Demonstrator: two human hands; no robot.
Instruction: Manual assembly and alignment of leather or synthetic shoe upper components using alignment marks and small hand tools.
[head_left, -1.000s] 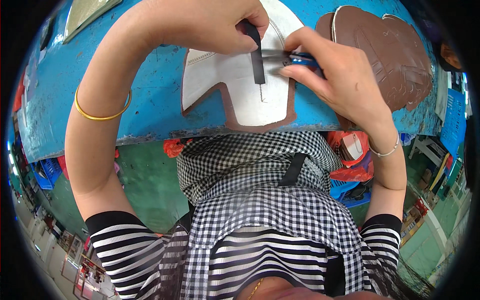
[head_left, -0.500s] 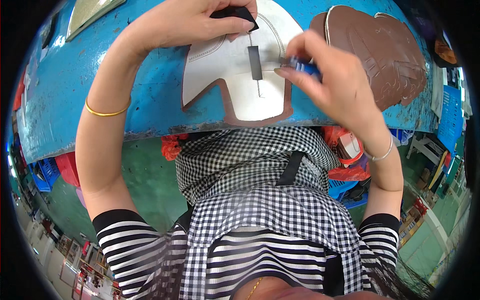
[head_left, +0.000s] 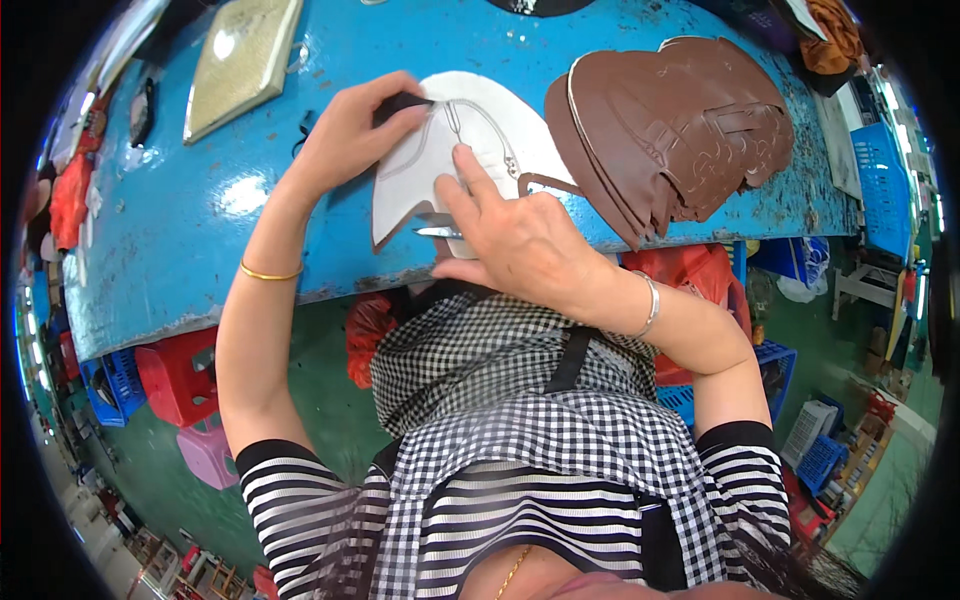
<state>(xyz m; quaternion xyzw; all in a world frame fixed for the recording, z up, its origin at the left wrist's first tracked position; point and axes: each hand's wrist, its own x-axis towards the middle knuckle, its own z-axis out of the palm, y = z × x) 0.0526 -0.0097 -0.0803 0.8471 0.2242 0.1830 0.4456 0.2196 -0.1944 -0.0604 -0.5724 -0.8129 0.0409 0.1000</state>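
On the blue table lies a white-backed shoe upper piece [head_left: 405, 195] with brown edges and stitched lines. My left hand [head_left: 355, 130] is at its far left edge, its thumb and fingers pinching a dark strip [head_left: 402, 102]. Across the near part of the piece lies my right hand [head_left: 530, 240], index and middle fingers reaching onto the white surface. A small bladed tool [head_left: 437, 232] sticks out silver between its fingers and thumb; the handle is hidden in the hand. Much of the piece's near end is covered by that hand.
A stack of brown leather pieces [head_left: 680, 130] lies to the right, close to the white piece. At the far left is a yellowish slab [head_left: 240, 65]. Below the table's front edge are a red stool [head_left: 180, 375] and red bags [head_left: 690, 275].
My right hand has come left and down over the piece, fingers now extended on it, the tool's silver part showing. My left hand has moved to its far left edge. The whole view has shifted.
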